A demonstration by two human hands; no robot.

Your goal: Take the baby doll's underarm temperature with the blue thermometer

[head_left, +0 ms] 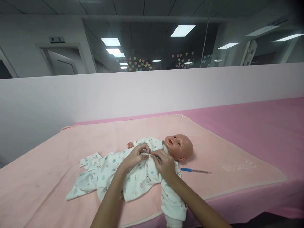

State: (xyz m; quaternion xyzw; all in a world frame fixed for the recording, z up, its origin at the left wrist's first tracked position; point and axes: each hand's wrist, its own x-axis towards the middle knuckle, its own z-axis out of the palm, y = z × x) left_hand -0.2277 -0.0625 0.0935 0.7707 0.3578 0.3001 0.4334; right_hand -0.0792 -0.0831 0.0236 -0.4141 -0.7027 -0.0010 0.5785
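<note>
A baby doll lies on its back with its head to the right, dressed in a white patterned baby shirt. White patterned baby trousers stretch out to the left. Over the doll's chest, my left hand pinches the front edge of the shirt between thumb and fingers. Close against it, my right hand grips the same edge from the other side. The fingertips nearly meet, and whatever fastening sits between them is hidden. One small doll hand pokes out of the far sleeve.
A thermometer with a blue cap lies right of the doll. Beneath everything is a peach blanket on a pink sheet. A low white wall runs along the back, with windows above. The table's front edge shows at lower right.
</note>
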